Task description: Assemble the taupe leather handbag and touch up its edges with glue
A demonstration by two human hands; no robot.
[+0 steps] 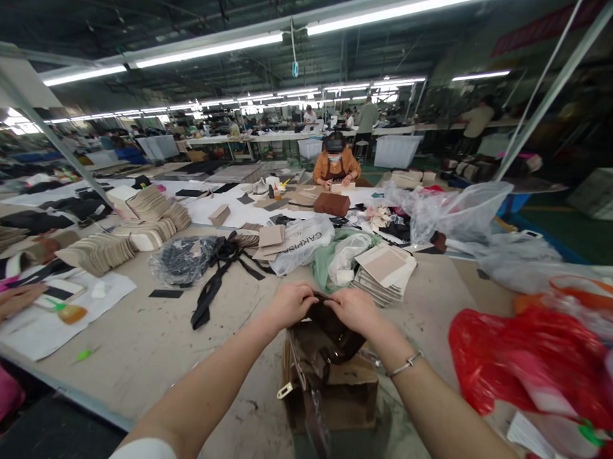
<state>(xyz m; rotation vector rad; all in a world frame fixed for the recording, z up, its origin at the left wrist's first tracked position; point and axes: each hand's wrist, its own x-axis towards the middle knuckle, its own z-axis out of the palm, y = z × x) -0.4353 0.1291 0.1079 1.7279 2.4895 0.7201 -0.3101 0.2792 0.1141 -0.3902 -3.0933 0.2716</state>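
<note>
Both my hands pinch the top edge of a dark brown handbag flap (332, 325), lifting it above the bag's body. My left hand (293, 304) is closed on its left end, and close beside it my right hand (354, 309) is closed on the right end. Beneath them the brown handbag (351, 403) stands on the table near my body. A gold-coloured metal fitting (284, 391) hangs at its left side. A brown strap (314, 422) runs down its front, with clear film on it. My fingers hide part of the flap's edge.
Stacked beige panels (387, 268) and a white-and-green plastic bag heap (343, 255) lie beyond my hands. Black straps (214, 279) are to the left, a red plastic bag (526, 357) to the right. A co-worker's hand (15, 303) is near a glue bottle (70, 313); another person (336, 164) sits opposite.
</note>
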